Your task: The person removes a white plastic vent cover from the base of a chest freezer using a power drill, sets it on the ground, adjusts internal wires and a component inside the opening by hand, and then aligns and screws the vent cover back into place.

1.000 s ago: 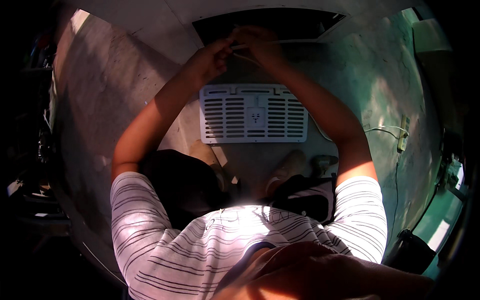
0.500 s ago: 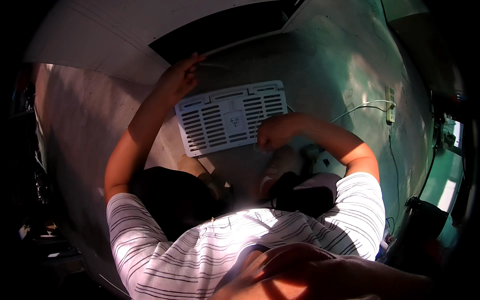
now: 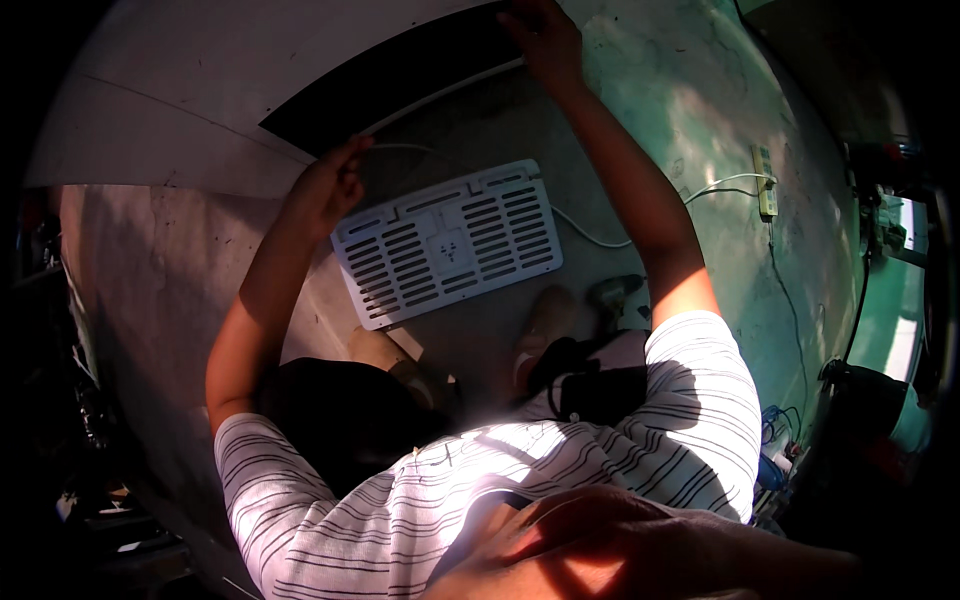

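A dark rectangular opening (image 3: 400, 75) cuts into a pale panel (image 3: 170, 110) at the top. At its lower left edge my left hand (image 3: 330, 185) is closed on a thin white cable (image 3: 405, 146). My right hand (image 3: 545, 45) reaches to the opening's upper right end, fingers curled at the edge; what they hold, if anything, is hidden in shadow. A white slotted plastic grille (image 3: 447, 250) lies on the floor just below my left hand, between it and my feet.
A cordless drill (image 3: 612, 290) rests near my right foot (image 3: 545, 320). A power strip (image 3: 763, 180) with a white plug and cord lies on the stained floor to the right. Dark clutter lines both sides, with tangled cables (image 3: 780, 425) at the lower right.
My right hand has risen from over the grille to the opening's right end. My left hand sits lower left than a second ago. The view has shifted, tilting the opening and grille.
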A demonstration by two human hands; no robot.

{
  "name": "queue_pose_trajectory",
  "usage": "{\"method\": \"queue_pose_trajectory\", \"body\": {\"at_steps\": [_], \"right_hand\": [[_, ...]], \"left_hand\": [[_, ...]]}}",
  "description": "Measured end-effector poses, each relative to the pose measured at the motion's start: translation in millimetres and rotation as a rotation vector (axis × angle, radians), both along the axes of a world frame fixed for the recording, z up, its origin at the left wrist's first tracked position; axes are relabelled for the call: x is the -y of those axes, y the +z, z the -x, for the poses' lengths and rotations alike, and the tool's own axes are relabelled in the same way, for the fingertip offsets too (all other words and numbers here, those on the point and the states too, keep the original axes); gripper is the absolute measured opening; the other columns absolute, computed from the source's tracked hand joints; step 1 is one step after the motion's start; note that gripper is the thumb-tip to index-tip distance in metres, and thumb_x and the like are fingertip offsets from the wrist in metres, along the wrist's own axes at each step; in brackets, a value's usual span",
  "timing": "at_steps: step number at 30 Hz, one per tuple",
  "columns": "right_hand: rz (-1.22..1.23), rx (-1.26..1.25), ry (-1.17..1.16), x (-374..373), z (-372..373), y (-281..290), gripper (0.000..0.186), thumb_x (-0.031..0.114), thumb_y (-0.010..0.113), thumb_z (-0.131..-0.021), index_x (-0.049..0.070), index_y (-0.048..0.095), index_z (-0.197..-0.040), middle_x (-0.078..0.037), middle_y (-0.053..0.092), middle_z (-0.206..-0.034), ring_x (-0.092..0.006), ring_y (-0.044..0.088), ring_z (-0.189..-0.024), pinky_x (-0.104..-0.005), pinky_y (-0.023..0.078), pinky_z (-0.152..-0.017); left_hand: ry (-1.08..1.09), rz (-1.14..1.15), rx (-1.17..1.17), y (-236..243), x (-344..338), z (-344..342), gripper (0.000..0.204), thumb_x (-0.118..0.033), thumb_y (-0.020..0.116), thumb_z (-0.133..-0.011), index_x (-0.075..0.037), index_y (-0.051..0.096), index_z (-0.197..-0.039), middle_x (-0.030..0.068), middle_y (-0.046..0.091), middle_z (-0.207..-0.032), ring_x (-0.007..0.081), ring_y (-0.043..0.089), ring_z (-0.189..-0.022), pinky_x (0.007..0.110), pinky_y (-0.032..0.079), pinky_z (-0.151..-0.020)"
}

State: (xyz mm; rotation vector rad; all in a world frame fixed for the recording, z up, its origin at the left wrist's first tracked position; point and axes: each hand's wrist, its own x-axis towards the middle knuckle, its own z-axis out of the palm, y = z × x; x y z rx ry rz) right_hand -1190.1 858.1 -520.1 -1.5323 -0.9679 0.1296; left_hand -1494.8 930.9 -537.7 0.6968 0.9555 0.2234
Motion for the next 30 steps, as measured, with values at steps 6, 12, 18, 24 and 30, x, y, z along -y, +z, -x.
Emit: {"method": "queue_pose_trajectory", "body": {"at_steps": [6,12,18,24,30], "right_hand": [[-0.029,0.098,-0.116,-14,7,7,0.016,0.009,0.068,-0.08,0.002,0.061,-0.092,-0.01,0.064,-0.081,-0.021,0.061,-0.069,-0.0322,0.049,-0.064],[-0.06,0.481,-0.144,-8,7,13,0.008,0.002,0.061,-0.078,0.003,0.059,-0.086,-0.014,0.059,-0.081,-0.033,0.058,-0.078,-0.0391,0.047,-0.069],[-0.127,0.504,-0.087,4,17,21,0.008,0.001,0.058,-0.079,0.002,0.057,-0.087,-0.016,0.058,-0.084,-0.0347,0.058,-0.079,-0.0398,0.047,-0.071],[-0.103,0.219,-0.048,-4,20,22,0.011,0.004,0.063,-0.079,0.002,0.059,-0.089,-0.015,0.058,-0.084,-0.0322,0.059,-0.074,-0.0376,0.049,-0.067],[-0.081,0.613,-0.124,-8,5,21,0.008,0.005,0.062,-0.079,0.004,0.061,-0.087,-0.014,0.06,-0.087,-0.032,0.061,-0.078,-0.0375,0.049,-0.068]], "left_hand": [[0.002,-0.01,-0.02,0,1,2,0.021,-0.03,0.061,-0.09,-0.011,0.065,-0.098,-0.0081,0.046,-0.068,0.0019,0.04,-0.058,0.019,0.037,-0.057],[0.001,0.009,0.0,2,2,4,0.021,-0.027,0.06,-0.091,-0.009,0.065,-0.1,-0.0077,0.045,-0.068,0.002,0.041,-0.058,0.018,0.038,-0.058],[0.015,0.008,-0.026,4,2,3,0.021,-0.027,0.06,-0.091,-0.009,0.064,-0.101,-0.0072,0.045,-0.069,0.0018,0.041,-0.059,0.018,0.038,-0.058],[-0.005,0.009,-0.004,3,4,2,0.021,-0.027,0.06,-0.091,-0.009,0.064,-0.101,-0.0071,0.046,-0.069,0.0022,0.041,-0.059,0.019,0.039,-0.059],[-0.011,0.004,-0.025,4,5,1,0.021,-0.027,0.059,-0.091,-0.01,0.064,-0.1,-0.0073,0.046,-0.069,0.0023,0.042,-0.059,0.019,0.039,-0.059]]}}
